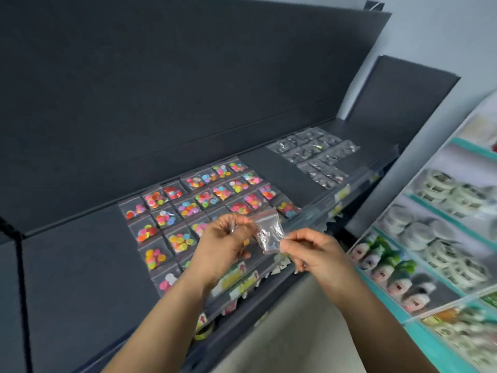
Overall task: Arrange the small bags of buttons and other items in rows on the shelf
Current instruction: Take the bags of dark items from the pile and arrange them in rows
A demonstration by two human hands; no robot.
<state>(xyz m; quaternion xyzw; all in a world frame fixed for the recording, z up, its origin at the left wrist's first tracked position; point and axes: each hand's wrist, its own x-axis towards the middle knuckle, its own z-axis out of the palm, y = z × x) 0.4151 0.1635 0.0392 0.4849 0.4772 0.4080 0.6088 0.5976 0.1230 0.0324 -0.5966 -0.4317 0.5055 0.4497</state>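
A small clear zip bag (267, 232) with a red seal strip and a few small pieces inside hangs between my hands above the shelf's front edge. My left hand (224, 244) pinches its upper left corner; my right hand (309, 251) pinches its lower right corner. Under and behind them, several bags of bright coloured buttons (188, 208) lie in rows on the dark shelf (80, 254). Further right lies a second block of clear bags with dark and pale items (314, 154).
A clear front lip with price labels (341, 192) runs along the shelf edge. Lower shelves below hold more goods. To the right, a teal-edged rack (430, 265) holds rolls of tape and doll heads. Bare shelf shows at the left and between the two blocks.
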